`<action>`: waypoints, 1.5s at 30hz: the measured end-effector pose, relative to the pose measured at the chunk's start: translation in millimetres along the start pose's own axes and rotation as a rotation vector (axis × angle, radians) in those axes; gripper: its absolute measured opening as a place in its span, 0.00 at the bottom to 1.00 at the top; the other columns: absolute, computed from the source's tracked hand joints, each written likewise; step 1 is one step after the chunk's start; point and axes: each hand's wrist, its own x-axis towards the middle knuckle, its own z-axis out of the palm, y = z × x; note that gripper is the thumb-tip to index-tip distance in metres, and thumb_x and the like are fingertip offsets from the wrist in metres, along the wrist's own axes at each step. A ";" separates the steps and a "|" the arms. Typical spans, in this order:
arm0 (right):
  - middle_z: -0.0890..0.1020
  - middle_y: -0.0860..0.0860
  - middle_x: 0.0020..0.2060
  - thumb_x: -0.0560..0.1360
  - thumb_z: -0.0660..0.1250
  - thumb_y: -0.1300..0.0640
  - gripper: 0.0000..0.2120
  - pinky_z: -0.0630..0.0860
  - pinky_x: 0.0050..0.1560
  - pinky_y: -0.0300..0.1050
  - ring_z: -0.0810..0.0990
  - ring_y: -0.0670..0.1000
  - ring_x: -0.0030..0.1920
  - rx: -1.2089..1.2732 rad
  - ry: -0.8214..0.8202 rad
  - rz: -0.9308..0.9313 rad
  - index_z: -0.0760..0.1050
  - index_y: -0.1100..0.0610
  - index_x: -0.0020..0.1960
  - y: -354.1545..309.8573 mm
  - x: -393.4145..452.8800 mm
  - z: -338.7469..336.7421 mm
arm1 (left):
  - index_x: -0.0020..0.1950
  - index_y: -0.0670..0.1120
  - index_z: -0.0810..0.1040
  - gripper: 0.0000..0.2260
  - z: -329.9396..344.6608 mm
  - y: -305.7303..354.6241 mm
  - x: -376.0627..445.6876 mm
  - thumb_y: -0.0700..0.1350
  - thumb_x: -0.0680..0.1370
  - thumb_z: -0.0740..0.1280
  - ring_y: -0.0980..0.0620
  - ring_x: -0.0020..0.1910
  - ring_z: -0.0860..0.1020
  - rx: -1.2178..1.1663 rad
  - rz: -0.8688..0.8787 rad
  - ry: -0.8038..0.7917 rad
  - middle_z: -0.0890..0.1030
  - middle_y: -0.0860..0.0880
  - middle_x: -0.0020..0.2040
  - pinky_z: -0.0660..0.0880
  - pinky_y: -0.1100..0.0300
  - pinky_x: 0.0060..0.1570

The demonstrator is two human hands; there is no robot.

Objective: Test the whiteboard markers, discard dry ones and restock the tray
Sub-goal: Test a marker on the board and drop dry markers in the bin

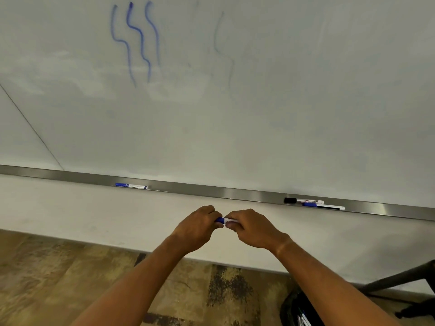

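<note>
blue marker (223, 220) | between left hand (197, 228) and right hand (250, 228) | both grip

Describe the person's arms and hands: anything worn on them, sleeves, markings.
Both forearms are bare, with no sleeves in view. The left hand and right hand wear no gloves, and no rings, watch or bracelet show. No markings are visible.

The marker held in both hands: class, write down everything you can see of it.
The marker is mostly hidden; only a short middle stretch shows, with a blue part toward the left hand and a white barrel toward the right hand. It looks like plastic and lies roughly level, below the tray and in front of the wall. Both hands' fingers curl round its ends. Whether the cap is on cannot be told.
</note>
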 end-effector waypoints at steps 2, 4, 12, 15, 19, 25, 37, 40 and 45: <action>0.82 0.47 0.45 0.80 0.59 0.49 0.11 0.69 0.40 0.34 0.77 0.47 0.40 -0.068 0.022 -0.018 0.78 0.51 0.56 -4.2 5.4 2.9 | 0.56 0.42 0.78 0.10 -2.8 -8.4 -0.6 0.45 0.80 0.62 0.50 0.45 0.75 -0.011 -0.010 -0.020 0.78 0.46 0.48 0.71 0.59 0.45; 0.82 0.46 0.45 0.80 0.60 0.49 0.10 0.65 0.38 0.31 0.76 0.46 0.38 -0.136 0.080 -0.023 0.78 0.50 0.55 -8.7 10.1 6.8 | 0.57 0.43 0.78 0.10 -5.1 -18.9 -0.2 0.46 0.80 0.62 0.50 0.45 0.75 -0.022 -0.012 -0.032 0.79 0.46 0.49 0.70 0.62 0.44; 0.83 0.47 0.43 0.78 0.63 0.50 0.09 0.70 0.40 0.39 0.76 0.49 0.38 -0.262 0.260 -0.024 0.79 0.50 0.54 -37.7 38.4 33.8 | 0.60 0.45 0.77 0.11 -20.9 -64.8 -5.1 0.46 0.81 0.61 0.51 0.46 0.75 -0.052 -0.003 -0.059 0.80 0.46 0.51 0.65 0.65 0.44; 0.83 0.48 0.43 0.78 0.63 0.51 0.09 0.64 0.39 0.37 0.74 0.48 0.36 -0.286 0.275 -0.002 0.79 0.50 0.54 -42.3 44.4 41.3 | 0.61 0.45 0.77 0.12 -19.4 -78.3 -8.3 0.46 0.80 0.62 0.50 0.48 0.76 -0.035 -0.016 -0.063 0.80 0.46 0.53 0.66 0.66 0.45; 0.83 0.47 0.43 0.78 0.63 0.52 0.08 0.63 0.38 0.35 0.73 0.47 0.36 -0.283 0.243 0.037 0.79 0.50 0.54 -54.0 53.9 47.4 | 0.57 0.43 0.79 0.09 -20.0 -90.2 -11.1 0.42 0.78 0.66 0.48 0.45 0.78 -0.022 0.061 -0.044 0.82 0.45 0.49 0.69 0.63 0.43; 0.81 0.47 0.38 0.77 0.63 0.56 0.06 0.64 0.33 0.38 0.79 0.51 0.39 -0.329 0.329 0.421 0.75 0.46 0.45 3.2 17.1 -2.4 | 0.49 0.42 0.82 0.05 -56.1 -187.7 -28.0 0.40 0.76 0.69 0.41 0.45 0.79 0.028 -0.228 0.109 0.81 0.43 0.44 0.73 0.56 0.45; 0.78 0.50 0.48 0.79 0.62 0.59 0.16 0.71 0.44 0.35 0.75 0.46 0.45 0.006 0.417 0.269 0.73 0.54 0.66 -24.3 59.8 34.3 | 0.47 0.41 0.82 0.09 -45.7 -135.9 24.7 0.43 0.71 0.75 0.45 0.34 0.79 -0.038 0.061 0.248 0.81 0.45 0.38 0.74 0.57 0.33; 0.80 0.47 0.46 0.77 0.64 0.61 0.15 0.74 0.45 0.36 0.77 0.44 0.44 0.053 0.550 0.245 0.75 0.53 0.62 -29.2 63.8 26.2 | 0.48 0.41 0.82 0.10 -51.1 -139.5 32.5 0.44 0.70 0.76 0.46 0.33 0.80 -0.053 0.063 0.284 0.82 0.46 0.37 0.77 0.56 0.31; 0.80 0.44 0.35 0.74 0.70 0.61 0.09 0.74 0.31 0.42 0.77 0.49 0.32 0.215 0.812 0.227 0.75 0.49 0.48 -49.4 72.3 -4.3 | 0.46 0.43 0.82 0.10 -70.7 -138.3 52.7 0.48 0.70 0.72 0.48 0.28 0.79 -0.048 0.091 0.355 0.82 0.48 0.35 0.77 0.58 0.27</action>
